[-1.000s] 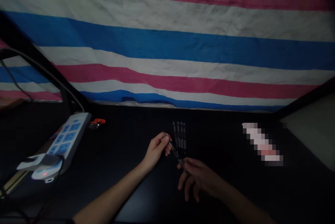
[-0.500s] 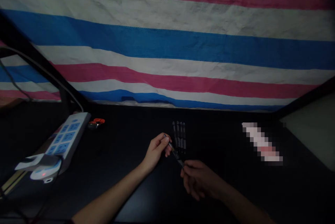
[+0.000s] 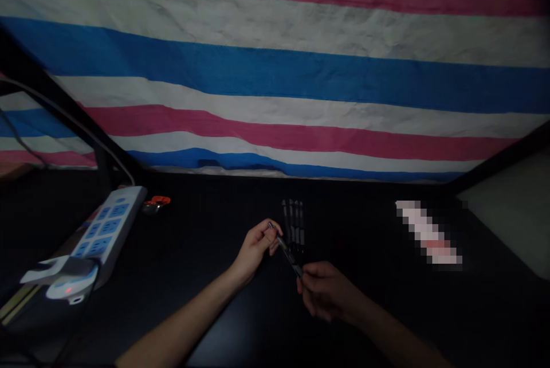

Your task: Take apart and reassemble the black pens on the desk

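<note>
A thin dark pen (image 3: 285,249) is held between both my hands above a black table (image 3: 206,276). My left hand (image 3: 256,246) pinches its upper end with curled fingers. My right hand (image 3: 326,293) is closed round its lower end, fingers curled in. Just behind the held pen, several black pens (image 3: 293,224) lie side by side in a row on the table.
A white power strip (image 3: 103,230) with blue sockets and a plugged-in adapter lies at the left, a small orange object (image 3: 158,202) beside it. A blurred pale strip (image 3: 427,233) lies at the right. A striped red, white and blue tarp (image 3: 275,70) hangs behind.
My right hand's fingers, spread and hanging a second ago, have curled in round the pen's lower end. My left hand has barely moved.
</note>
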Demonstrator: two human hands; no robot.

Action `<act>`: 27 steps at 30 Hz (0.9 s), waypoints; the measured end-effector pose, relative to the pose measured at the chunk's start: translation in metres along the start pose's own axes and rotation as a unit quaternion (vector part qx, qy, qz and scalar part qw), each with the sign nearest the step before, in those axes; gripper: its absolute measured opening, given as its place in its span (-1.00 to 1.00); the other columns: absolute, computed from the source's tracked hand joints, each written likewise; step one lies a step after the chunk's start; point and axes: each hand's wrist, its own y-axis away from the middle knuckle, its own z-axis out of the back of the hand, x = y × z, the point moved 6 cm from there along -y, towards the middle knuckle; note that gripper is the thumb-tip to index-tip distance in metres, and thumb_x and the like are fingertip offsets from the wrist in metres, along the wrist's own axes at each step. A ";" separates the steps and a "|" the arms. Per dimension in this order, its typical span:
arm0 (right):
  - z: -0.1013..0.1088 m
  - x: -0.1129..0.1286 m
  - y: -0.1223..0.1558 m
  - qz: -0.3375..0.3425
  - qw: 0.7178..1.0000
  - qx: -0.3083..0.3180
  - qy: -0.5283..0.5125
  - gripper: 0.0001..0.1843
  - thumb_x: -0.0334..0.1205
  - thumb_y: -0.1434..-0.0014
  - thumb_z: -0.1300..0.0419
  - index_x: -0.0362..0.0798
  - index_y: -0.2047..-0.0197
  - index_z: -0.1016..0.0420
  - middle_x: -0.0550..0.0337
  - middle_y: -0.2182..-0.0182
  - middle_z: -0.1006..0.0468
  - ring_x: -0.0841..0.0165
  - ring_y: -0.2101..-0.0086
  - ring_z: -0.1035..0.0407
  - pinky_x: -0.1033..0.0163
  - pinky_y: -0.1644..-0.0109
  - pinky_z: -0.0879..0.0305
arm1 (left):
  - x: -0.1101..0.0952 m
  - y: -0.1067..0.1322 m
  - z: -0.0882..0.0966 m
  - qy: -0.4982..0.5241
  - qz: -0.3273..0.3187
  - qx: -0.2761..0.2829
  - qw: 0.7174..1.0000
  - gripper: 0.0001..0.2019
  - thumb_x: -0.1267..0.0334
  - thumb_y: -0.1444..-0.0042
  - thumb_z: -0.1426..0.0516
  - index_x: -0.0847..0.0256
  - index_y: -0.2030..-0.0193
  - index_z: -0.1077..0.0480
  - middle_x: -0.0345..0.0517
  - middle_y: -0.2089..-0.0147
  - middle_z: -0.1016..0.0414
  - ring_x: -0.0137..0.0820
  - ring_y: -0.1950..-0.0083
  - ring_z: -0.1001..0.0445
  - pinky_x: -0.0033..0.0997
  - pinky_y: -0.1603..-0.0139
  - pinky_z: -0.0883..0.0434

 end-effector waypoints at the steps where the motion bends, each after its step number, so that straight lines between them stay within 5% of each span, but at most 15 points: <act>1: 0.001 0.002 0.000 0.012 1.000 -0.011 0.005 -0.49 0.23 -0.07 -0.12 -0.12 0.37 -0.34 0.29 0.70 -0.42 0.57 0.82 -0.11 0.47 0.78 0.17 | 0.000 0.000 -0.001 0.014 0.005 0.000 1.000 -0.68 0.01 -0.13 -0.18 0.29 0.33 -0.39 -0.27 0.56 -0.26 -0.55 0.55 -0.23 -0.56 0.51 -0.19; 7: 0.006 0.018 0.000 0.096 0.991 -0.086 0.041 -0.57 0.15 -0.10 -0.16 -0.11 0.31 -0.30 0.20 0.59 -0.53 0.48 0.71 -0.33 0.44 0.70 -0.10 | 0.000 -0.002 -0.004 0.019 0.010 0.009 1.000 -0.70 0.22 0.01 -0.32 0.26 0.15 -0.42 -0.13 0.35 -0.50 -0.35 0.25 -0.53 -0.41 0.18 -0.42; 16: 0.010 0.017 -0.003 0.131 0.985 -0.104 0.052 -0.58 0.12 -0.17 -0.08 -0.11 0.21 -0.33 0.21 0.48 -0.51 0.47 0.65 -0.39 0.43 0.68 -0.20 | -0.006 -0.009 -0.001 -0.009 -0.021 0.024 0.999 -0.45 0.27 -0.04 -0.27 0.06 -0.17 -0.23 -0.23 0.25 -0.38 -0.47 0.38 -0.53 -0.54 0.41 -0.45; 27: 0.011 0.014 -0.006 0.126 0.986 -0.096 0.050 -0.62 0.07 -0.18 -0.09 -0.11 0.22 -0.33 0.21 0.50 -0.50 0.45 0.64 -0.38 0.41 0.67 -0.20 | -0.006 -0.013 0.004 -0.022 -0.010 -0.005 1.000 -0.56 0.26 0.01 -0.29 0.14 -0.02 -0.29 -0.28 0.26 -0.32 -0.47 0.38 -0.55 -0.51 0.39 -0.51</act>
